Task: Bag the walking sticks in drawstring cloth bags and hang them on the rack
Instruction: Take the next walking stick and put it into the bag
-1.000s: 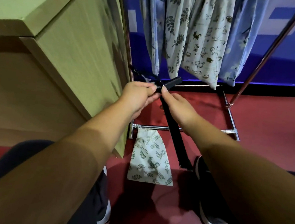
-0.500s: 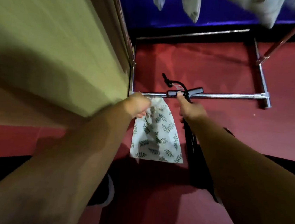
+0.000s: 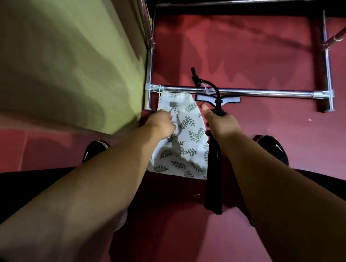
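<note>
Black folded walking stick (image 3: 214,178), clasped by the right hand (image 3: 222,125), runs down-frame just right of the leaf-print cloth bag (image 3: 188,137) under the left hand (image 3: 161,124), whose grip is unclear.

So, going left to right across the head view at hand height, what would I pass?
Wood-grain cabinet → left hand → leaf-print drawstring bag → right hand, gripping the folded walking stick → black shoe.
</note>
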{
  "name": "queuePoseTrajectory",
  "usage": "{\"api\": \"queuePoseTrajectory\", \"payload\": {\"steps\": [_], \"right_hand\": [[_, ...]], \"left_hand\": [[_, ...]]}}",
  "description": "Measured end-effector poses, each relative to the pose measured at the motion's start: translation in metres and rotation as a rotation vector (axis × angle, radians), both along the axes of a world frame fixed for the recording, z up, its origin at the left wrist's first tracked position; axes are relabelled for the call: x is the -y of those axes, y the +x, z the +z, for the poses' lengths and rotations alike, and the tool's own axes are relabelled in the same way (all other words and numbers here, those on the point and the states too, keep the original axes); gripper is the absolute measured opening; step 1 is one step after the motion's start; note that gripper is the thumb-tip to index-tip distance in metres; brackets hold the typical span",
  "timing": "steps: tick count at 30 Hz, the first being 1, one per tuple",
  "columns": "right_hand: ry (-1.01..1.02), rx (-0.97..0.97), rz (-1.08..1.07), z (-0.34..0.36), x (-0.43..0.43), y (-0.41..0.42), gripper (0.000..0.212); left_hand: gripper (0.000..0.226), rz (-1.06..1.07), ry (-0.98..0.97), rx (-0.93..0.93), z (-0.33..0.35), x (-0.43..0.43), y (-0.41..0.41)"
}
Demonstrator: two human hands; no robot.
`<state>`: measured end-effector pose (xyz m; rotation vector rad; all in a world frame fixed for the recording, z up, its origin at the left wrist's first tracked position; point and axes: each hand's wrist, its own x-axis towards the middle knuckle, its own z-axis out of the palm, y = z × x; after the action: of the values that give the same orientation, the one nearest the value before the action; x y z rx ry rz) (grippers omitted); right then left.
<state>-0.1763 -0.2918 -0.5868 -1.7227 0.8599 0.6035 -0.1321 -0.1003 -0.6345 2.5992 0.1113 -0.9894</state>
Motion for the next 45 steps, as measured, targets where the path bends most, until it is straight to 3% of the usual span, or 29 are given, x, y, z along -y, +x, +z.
{"api": "queuePoseTrajectory", "payload": {"steps": [4, 10, 20, 26, 30, 31, 33, 35, 37, 38, 40, 42, 45], "right_hand": [[0.016, -0.031, -0.050, -0.001, 0.000, -0.001, 0.023], [0.152, -0.042, -0.142, 0.035, -0.004, -0.002, 0.033], [0.476, 0.000, -0.189, 0.137, -0.018, -0.015, 0.016], [0.305, 0.161, -0.079, 0.230, -0.007, -0.038, 0.006], [0.261, 0.287, -0.033, 0.288, -0.007, -0.054, 0.013], [0.259, 0.314, -0.029, 0.300, -0.007, -0.056, 0.014], [0.282, 0.388, -0.057, 0.323, -0.009, -0.061, 0.016], [0.321, 0.454, -0.077, 0.343, -0.014, -0.067, 0.017], [0.342, 0.499, -0.095, 0.353, -0.017, -0.071, 0.016], [0.351, 0.511, -0.103, 0.355, -0.019, -0.074, 0.015], [0.389, 0.519, -0.124, 0.354, -0.023, -0.078, 0.013], [0.421, 0.503, -0.154, 0.349, -0.027, -0.077, 0.013], [0.467, 0.463, -0.141, 0.345, -0.029, -0.069, 0.010]], "left_hand": [[0.021, 0.224, -0.145, 0.092, 0.006, 0.000, -0.005], [0.036, 0.304, -0.393, 0.077, 0.049, 0.011, -0.002], [0.043, 0.129, -0.613, 0.009, 0.172, 0.007, -0.014], [0.035, -0.016, -0.699, -0.016, 0.285, 0.001, -0.037], [0.010, 0.007, -0.548, 0.161, 0.350, -0.004, -0.051], [0.014, 0.026, -0.419, 0.271, 0.360, -0.005, -0.052], [0.049, 0.129, -0.182, 0.438, 0.373, -0.007, -0.054], [0.101, 0.260, -0.075, 0.411, 0.384, -0.006, -0.064], [0.123, 0.269, -0.050, 0.261, 0.386, -0.005, -0.074], [0.116, 0.271, -0.088, 0.188, 0.386, -0.005, -0.079], [0.069, 0.354, -0.258, 0.076, 0.383, -0.002, -0.088], [0.039, 0.466, -0.400, -0.031, 0.378, 0.003, -0.093], [0.037, 0.551, -0.480, -0.089, 0.372, 0.015, -0.089]]}}
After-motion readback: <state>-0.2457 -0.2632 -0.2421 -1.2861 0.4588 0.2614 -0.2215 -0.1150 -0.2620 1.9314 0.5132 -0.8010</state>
